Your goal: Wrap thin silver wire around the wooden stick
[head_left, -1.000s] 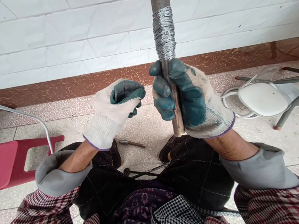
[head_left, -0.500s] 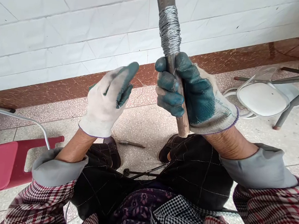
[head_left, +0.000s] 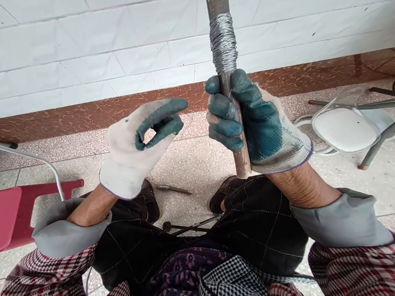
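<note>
- The metal rod is clamped in the right hand, whose grip is wrapped fully around the shaft just below the wire coil.
- The rod is held tilted, its top leaning to the left toward the white tiled wall, its lower end over the lap.
- A thin wire strand is pinched in the left hand, the grip narrowed to thumb and forefinger tips, just beside the right hand.
- Both hands are kept above the floor, out in front of the knees.
- A small tool is seen lying on the floor between the shoes.
- A red chair is set by the floor's left edge, a white stool toward its right edge.
</note>
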`<state>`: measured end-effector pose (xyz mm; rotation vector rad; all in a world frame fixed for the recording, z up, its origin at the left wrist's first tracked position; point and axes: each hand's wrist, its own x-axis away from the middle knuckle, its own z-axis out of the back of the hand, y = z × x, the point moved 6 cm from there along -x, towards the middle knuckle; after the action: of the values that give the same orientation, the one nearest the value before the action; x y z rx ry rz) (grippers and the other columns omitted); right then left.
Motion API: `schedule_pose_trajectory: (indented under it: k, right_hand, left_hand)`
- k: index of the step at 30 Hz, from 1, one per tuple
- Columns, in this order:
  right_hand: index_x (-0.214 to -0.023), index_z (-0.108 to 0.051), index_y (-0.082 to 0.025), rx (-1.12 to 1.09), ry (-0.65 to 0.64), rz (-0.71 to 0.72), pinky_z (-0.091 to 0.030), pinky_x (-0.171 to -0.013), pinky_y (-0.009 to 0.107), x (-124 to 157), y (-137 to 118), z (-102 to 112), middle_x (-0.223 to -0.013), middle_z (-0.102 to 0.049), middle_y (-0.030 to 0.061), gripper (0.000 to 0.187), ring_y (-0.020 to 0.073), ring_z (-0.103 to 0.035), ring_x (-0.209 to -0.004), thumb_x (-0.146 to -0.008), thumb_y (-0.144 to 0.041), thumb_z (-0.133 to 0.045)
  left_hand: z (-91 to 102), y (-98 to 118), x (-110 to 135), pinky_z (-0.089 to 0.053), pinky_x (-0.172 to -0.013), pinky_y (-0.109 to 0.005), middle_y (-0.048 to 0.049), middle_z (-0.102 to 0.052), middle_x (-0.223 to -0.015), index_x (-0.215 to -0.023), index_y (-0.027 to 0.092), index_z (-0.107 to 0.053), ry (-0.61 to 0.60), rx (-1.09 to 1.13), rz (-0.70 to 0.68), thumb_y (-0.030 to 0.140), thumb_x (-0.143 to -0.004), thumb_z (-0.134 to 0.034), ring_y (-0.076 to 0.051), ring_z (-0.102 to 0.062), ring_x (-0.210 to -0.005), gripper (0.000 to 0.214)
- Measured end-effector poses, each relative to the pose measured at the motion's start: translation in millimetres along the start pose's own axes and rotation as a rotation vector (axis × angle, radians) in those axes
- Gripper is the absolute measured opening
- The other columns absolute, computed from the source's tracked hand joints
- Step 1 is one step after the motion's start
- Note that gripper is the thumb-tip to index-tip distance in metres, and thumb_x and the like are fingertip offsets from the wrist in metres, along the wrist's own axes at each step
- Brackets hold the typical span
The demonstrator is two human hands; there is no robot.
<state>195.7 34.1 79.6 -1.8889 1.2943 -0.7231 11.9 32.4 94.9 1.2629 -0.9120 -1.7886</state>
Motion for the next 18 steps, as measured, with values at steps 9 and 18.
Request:
schedule_pose_trajectory:
  k: [9,18]
  right_hand:
    - [-0.096,-0.069,-0.023,-0.144,0.000,0.000,-0.031,-0.034,0.023,2,2,-5,-0.067,-0.049,-0.0044,0.015,0.0091,-0.040,-0.047,-0.098,-0.036,-0.063]
    - [-0.096,-0.069,-0.021,-0.170,0.016,-0.034,-0.031,-0.035,0.021,3,0,-5,-0.066,-0.047,-0.0049,0.030,0.0077,-0.039,-0.046,-0.108,-0.035,-0.045]
  left_hand:
    - [-6.9,-3,-5,-0.055,-0.054,-0.027,-0.0044,-0.076,-0.087,-0.097,0.018,-0.079,-0.084,0.241,0.175,0.005,-0.082,-0.069,-0.016,-0.070,-0.067,0.022]
    - [-11.8,-14,-8,-0.057,-0.055,-0.028,-0.0070,-0.076,-0.086,-0.087,0.017,-0.076,-0.164,0.311,0.294,0.013,-0.082,-0.071,-0.018,-0.072,-0.068,0.007]
